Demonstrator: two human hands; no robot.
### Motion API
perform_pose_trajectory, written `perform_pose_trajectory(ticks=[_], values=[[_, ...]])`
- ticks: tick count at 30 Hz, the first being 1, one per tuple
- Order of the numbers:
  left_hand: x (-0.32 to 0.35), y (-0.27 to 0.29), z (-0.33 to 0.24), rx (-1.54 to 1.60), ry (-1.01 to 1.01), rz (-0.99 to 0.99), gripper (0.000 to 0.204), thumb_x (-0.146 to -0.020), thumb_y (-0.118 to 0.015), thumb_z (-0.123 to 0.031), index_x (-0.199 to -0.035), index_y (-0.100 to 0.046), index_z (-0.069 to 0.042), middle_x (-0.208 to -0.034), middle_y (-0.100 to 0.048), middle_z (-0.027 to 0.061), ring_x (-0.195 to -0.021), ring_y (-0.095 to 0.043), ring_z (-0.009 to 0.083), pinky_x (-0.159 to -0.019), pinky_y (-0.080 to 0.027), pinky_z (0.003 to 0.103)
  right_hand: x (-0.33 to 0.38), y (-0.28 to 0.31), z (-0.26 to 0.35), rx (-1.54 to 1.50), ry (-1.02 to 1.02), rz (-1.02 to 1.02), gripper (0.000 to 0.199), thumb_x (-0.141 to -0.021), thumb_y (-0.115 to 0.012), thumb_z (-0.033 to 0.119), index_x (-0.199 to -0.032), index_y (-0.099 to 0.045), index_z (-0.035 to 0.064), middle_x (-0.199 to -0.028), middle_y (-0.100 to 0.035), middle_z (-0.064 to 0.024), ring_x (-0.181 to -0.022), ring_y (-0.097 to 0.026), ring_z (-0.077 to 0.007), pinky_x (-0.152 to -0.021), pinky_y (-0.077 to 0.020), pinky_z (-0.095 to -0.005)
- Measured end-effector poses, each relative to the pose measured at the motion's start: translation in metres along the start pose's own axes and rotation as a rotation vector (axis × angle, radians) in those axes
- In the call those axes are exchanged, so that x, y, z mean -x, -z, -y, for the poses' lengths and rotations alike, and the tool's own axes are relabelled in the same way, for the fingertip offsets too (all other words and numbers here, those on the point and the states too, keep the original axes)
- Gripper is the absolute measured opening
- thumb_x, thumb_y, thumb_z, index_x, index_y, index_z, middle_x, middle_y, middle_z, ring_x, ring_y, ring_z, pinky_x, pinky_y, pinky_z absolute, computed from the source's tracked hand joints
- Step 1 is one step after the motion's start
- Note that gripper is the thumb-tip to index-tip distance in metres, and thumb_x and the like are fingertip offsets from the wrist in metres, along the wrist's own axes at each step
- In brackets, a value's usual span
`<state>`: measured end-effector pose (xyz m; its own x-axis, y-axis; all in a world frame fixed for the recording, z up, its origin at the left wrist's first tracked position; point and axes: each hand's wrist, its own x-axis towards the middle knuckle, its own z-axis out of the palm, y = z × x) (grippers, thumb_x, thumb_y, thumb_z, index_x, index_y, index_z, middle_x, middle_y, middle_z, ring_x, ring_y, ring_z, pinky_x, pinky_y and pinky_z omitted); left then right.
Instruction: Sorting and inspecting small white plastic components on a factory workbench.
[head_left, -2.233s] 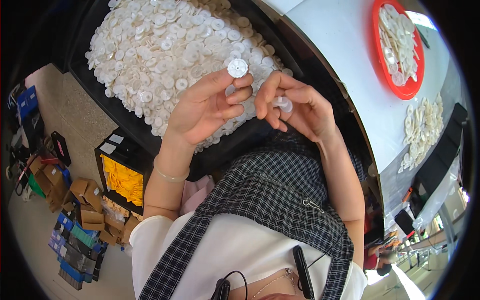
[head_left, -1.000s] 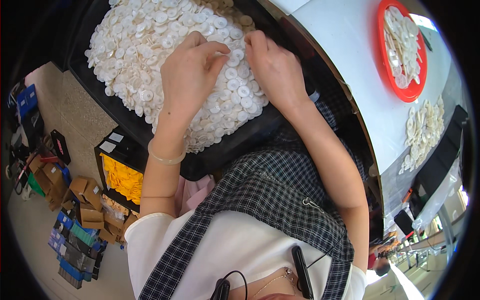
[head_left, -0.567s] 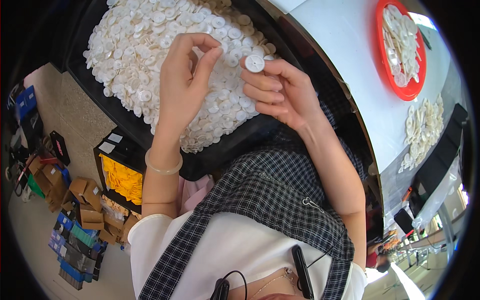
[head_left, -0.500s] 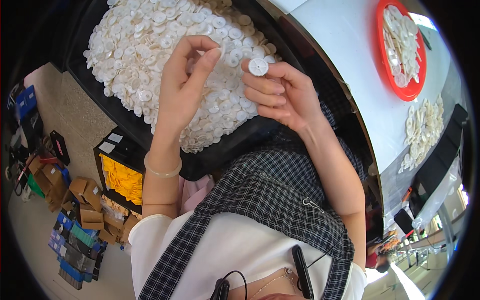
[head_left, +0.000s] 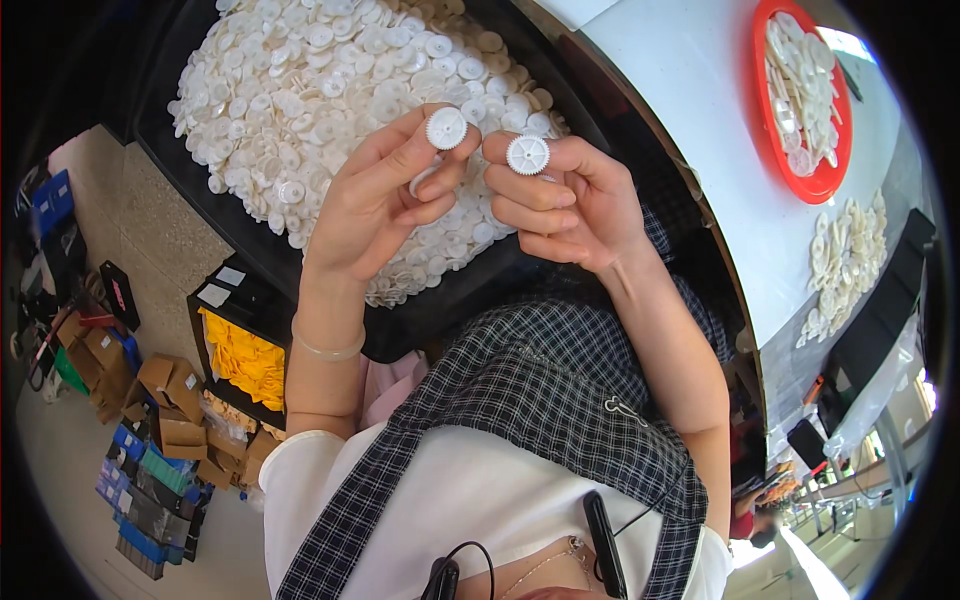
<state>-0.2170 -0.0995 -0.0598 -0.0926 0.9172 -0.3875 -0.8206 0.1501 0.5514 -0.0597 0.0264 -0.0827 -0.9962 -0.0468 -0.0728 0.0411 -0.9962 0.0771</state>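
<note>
A white toothed plastic gear (head_left: 446, 128) is pinched between the thumb and fingers of my left hand (head_left: 375, 200), its flat face turned up. Another pale edge shows by the lower fingers of that hand; I cannot tell if it is held. My right hand (head_left: 590, 205) grips a second white gear (head_left: 528, 154), a spoked one, by thumb and forefinger. The two gears are close together but apart. Beneath both hands lies a big heap of white plastic gears (head_left: 285, 110) in a black container (head_left: 240, 235).
To the right, a white table (head_left: 690, 90) bears a red oval tray (head_left: 845, 150) of white pieces and a loose pile of white pieces (head_left: 848, 255). At lower left are a box with yellow contents (head_left: 245, 360) and several cardboard boxes (head_left: 175, 390).
My left hand has turned and come down toward the right hand, bringing its gear face up into view. My right hand's gear has shifted slightly right and down.
</note>
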Motion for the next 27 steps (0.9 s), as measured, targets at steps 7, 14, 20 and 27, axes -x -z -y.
perform_pose_trajectory(ticks=[7,14,20,27], values=[[0.001,0.001,-0.001,0.031,0.023,0.038,0.027,-0.099,-0.049,-0.019,-0.117,-0.052,0.001,-0.103,-0.056,0.0046,-0.066,-0.037,0.0032,-0.049,-0.029,0.015,0.001,-0.003,0.0,0.055,0.008,-0.055,0.018,-0.098,-0.032,0.019,-0.092,-0.041,0.0043,-0.066,-0.037,0.0025,-0.052,-0.033,-0.0047,-0.032,-0.0353,-0.0168],[0.003,0.0,-0.002,0.07,0.062,0.095,0.027,-0.099,-0.046,-0.02,-0.117,-0.045,0.0,-0.099,-0.044,0.0026,-0.069,-0.035,0.0041,-0.051,-0.028,0.013,0.006,-0.01,0.001,0.291,0.106,-0.121,0.024,-0.096,-0.034,0.021,-0.091,-0.047,0.0019,-0.069,-0.046,-0.0024,-0.051,-0.042,-0.0083,-0.038,-0.0397,-0.0209],[0.001,0.002,-0.001,0.087,0.081,0.122,0.025,-0.099,-0.044,-0.019,-0.115,-0.045,0.0,-0.099,-0.044,0.0031,-0.069,-0.036,0.0041,-0.05,-0.029,0.013,0.007,-0.012,0.002,0.585,0.193,-0.291,0.021,-0.095,-0.035,0.023,-0.089,-0.042,0.0031,-0.071,-0.048,-0.01,-0.052,-0.04,-0.0113,-0.044,-0.04,-0.0215],[0.002,0.013,-0.021,-0.079,-0.187,-0.024,0.024,-0.097,-0.035,-0.02,-0.104,-0.05,-0.002,-0.104,-0.058,0.0131,-0.068,-0.041,0.0066,-0.047,-0.03,0.018,-0.006,-0.009,0.02,1.092,0.15,-0.779,0.02,-0.094,-0.057,0.024,-0.091,-0.063,0.0048,-0.071,-0.05,0.0023,-0.056,-0.042,-0.0085,-0.051,-0.0366,-0.0204]])
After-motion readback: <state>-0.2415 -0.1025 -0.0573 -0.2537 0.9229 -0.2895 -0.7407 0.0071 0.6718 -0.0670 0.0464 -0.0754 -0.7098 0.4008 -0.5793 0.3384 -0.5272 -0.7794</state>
